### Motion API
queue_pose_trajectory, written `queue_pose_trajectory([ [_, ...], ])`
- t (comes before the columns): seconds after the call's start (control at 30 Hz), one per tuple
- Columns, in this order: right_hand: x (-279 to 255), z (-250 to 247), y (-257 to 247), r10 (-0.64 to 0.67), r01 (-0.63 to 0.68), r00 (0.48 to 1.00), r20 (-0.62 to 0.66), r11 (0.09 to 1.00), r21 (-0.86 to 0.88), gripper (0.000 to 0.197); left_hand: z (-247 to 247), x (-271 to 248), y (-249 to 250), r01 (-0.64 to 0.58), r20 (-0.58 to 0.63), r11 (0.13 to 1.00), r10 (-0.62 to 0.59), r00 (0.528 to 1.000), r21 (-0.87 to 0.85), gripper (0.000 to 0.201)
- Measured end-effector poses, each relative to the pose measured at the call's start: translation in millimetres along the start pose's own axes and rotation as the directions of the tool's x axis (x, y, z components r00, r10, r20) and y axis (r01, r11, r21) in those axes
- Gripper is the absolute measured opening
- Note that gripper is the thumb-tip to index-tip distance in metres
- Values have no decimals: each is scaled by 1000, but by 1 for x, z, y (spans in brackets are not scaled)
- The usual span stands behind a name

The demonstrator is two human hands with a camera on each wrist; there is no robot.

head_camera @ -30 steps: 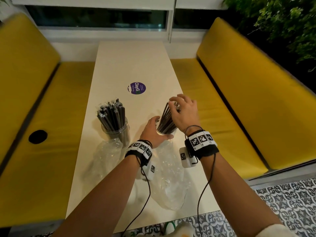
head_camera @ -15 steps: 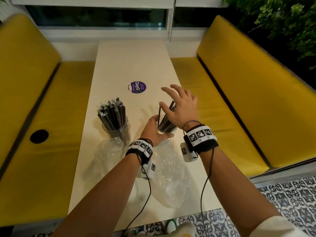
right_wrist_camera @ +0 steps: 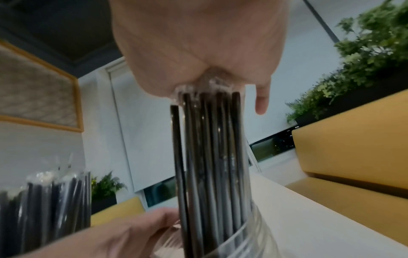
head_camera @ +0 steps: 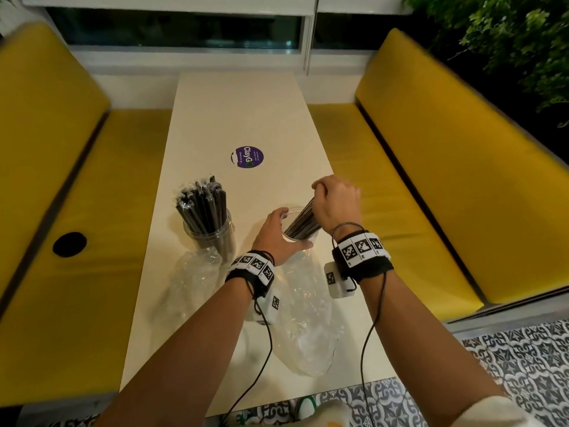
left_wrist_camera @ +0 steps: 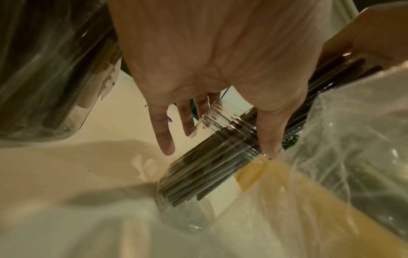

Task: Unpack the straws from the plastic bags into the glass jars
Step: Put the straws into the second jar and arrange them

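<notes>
Half a second ago spread above the straws, the right hand now pinches their tops. Nearer, empty bags lie flat on the counter. Left hand grips the jar holding them. Pulling sideways could tip it; farther left, the full jar stands.

A round purple sticker lies mid-counter, yellow benches flank the counter's long edges, a dark window runs beyond its far end, green plants rise at the right, and patterned floor tiles show at the near corner.
</notes>
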State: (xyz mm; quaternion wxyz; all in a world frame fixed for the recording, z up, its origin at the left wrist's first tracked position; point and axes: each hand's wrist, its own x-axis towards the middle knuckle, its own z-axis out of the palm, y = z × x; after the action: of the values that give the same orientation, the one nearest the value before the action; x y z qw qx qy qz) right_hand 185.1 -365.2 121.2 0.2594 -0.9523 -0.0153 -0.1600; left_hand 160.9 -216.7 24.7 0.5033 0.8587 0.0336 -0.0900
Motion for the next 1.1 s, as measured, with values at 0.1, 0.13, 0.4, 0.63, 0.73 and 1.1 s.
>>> queue_pose_trajectory([
  [0.1, -3, -4, -1, -22, 26, 999, -39, 994, 104, 43, -1, 0, 0, 1, -6, 1000, -1, 1000, 13, 108],
  [0.13, -5, -5, 0, -36, 41, 998, -42, 994, 105, 44, -1, 0, 0, 4, -7, 1000, -4, 1000, 11, 108],
  [0.4, -19, 18, 14, -224, 226, 973, -55, 974, 35, 30, -1, -1, 2, 10, -2, 1000, -10, 1000, 7, 110],
  [0.63, -17, 23, 6, -64, 70, 995, -81, 995, 77, 38, -1, -2, 3, 12, -2, 1000, -12, 1000, 27, 111],
  [0.73, -16, 18, 6, -63, 63, 998, 15, 998, 8, 44, -1, -2, 4, 15, -3, 999, -15, 1000, 29, 111],
  [1.1, -13, 5, 12, -114, 115, 993, 30, 993, -33, 30, 6, -5, 7, 57, -27, 997, -56, 998, 44, 112],
])
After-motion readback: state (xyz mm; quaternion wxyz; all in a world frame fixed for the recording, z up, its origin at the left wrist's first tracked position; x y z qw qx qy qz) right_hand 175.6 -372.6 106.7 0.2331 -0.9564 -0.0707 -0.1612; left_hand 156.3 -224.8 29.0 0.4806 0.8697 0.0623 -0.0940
